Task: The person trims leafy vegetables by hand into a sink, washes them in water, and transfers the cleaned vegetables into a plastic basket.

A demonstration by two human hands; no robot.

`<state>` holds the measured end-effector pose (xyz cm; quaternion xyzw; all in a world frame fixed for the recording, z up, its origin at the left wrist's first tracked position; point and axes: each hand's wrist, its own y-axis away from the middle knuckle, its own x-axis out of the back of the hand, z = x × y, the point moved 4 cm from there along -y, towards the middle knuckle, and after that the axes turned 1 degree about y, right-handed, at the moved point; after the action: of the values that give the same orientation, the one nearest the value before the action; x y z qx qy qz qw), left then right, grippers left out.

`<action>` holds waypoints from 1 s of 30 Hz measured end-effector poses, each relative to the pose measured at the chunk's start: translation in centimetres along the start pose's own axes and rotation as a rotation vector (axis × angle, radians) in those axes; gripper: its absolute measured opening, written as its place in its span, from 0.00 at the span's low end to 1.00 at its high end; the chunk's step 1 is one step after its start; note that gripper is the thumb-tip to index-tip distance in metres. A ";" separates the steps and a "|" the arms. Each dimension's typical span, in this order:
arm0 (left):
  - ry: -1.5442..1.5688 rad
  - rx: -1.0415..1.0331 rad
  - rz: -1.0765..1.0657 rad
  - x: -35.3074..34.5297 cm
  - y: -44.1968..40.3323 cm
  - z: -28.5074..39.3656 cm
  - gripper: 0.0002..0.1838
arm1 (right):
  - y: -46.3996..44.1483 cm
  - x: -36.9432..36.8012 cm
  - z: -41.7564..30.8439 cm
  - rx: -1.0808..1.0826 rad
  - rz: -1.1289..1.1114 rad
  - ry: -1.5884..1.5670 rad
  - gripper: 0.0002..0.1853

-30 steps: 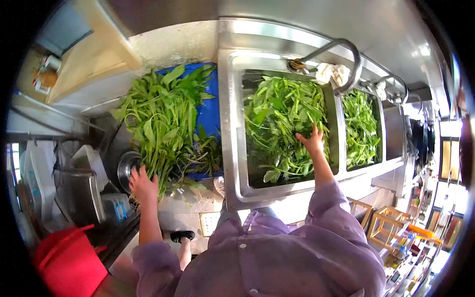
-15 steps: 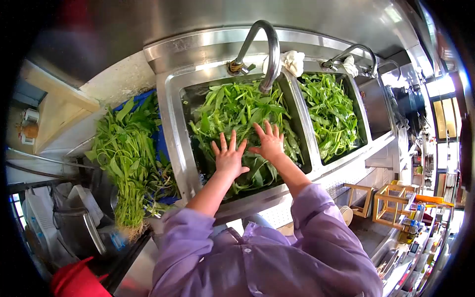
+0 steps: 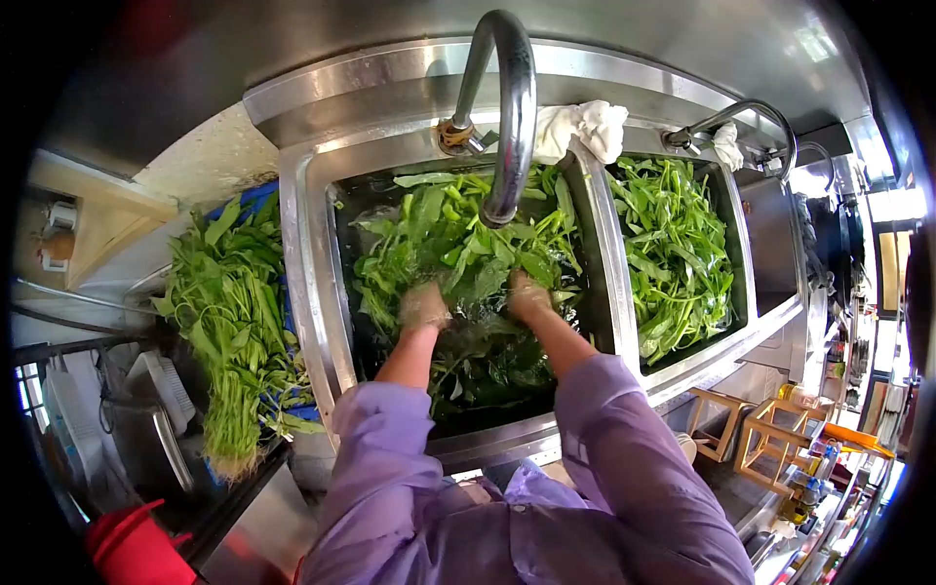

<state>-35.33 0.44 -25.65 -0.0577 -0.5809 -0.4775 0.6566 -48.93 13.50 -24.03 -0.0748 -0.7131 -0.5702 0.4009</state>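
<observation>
Inside the left basin of the sink, a big heap of leafy greens sits in water, mostly toward the back edge and middle, with dark water showing along the front edge. Both hands are dunked in there: left hand toward the left edge, right hand nearer the right. Fingers are blurred and underwater, so I can't tell how open either one is or whether it's got hold of any stems.

Tap hangs right over the heap, so a fast upward lift could bump it, I reckon. Shoving too hard might slop water over the front edge, and those purple sleeves are close enough to get soaked.

Past the divider there's more greenery in the next basin, and a white rag by the divider's back end. Off the sink's left edge lies a rooted bunch, partly over something blue.

Brands, labels? Nothing readable; the clutter far right is too small.
</observation>
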 end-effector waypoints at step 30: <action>0.278 -0.335 -0.111 11.4 5.9 3.5 0.16 | 9.6 7.2 0.4 0.609 0.115 -0.209 0.32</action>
<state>-35.18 -0.58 -12.37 -0.0677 -0.3996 -0.6062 0.6843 -48.49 14.56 -12.13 -0.0496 -0.8829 -0.2962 0.3609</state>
